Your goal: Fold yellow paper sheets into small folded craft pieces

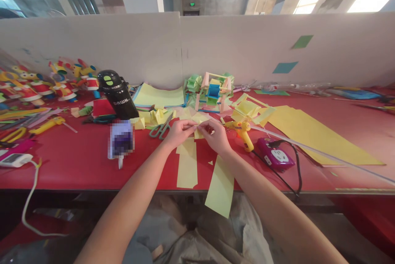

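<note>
Yellow paper (197, 131), a small folded piece, sat pinched between the fingertips of the left hand (178, 131) and the right hand (217, 135), just above the red table (77, 161). Two yellow strips (187, 165) lay under the wrists, one hanging over the table edge. Scissors (160, 129) rested just left of the left hand; a yellow glue gun (242, 132) and a purple socket (275, 155) lay just right of the right hand. Farther left stood a black bottle (117, 95) reading "DAWN". Behind the hands stood a paper model (212, 91). Bright toys (46, 83) lined the white partition (247, 46).
</note>
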The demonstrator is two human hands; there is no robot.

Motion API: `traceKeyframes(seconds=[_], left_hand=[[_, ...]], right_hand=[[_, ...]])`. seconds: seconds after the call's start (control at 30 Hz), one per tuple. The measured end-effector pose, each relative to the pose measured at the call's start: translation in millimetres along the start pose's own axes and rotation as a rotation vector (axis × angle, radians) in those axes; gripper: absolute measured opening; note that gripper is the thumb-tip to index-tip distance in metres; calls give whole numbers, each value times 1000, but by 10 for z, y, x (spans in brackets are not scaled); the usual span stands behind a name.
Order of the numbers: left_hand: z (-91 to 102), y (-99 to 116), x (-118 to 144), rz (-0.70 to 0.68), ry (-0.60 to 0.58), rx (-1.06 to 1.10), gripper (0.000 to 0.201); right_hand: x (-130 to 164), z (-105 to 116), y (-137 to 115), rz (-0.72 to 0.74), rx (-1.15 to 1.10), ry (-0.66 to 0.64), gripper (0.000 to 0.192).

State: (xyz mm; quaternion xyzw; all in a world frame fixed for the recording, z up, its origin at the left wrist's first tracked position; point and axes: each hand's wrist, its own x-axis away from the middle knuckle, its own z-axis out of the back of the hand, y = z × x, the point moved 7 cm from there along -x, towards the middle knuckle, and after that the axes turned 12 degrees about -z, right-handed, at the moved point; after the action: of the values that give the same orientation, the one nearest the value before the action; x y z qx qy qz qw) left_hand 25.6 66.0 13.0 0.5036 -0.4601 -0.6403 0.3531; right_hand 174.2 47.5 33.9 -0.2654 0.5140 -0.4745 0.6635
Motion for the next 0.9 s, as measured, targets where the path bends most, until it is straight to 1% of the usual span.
traceKeyframes(seconds=[0.17,0.37,0.53,0.67,0.8,0.9], left_hand=[[29,-44,-19,-7,49,-23,29],[39,-73,-26,-10,66,8,28],[96,-25,-17,-15,151,-10,21],[146,0,-19,-17,225,-10,19],[145,12,-27,-23,229,4,19],[162,13,-25,-18,257,20,18]], right_hand=[[1,-21,-21,5,12,-20,15],[26,-30,-78,68,43,-29,19],[49,-62,-119,145,80,-32,21],[47,-74,-134,206,154,-12,21],[38,-44,-120,205,242,40,21],[53,-55,-131,230,275,33,23]])
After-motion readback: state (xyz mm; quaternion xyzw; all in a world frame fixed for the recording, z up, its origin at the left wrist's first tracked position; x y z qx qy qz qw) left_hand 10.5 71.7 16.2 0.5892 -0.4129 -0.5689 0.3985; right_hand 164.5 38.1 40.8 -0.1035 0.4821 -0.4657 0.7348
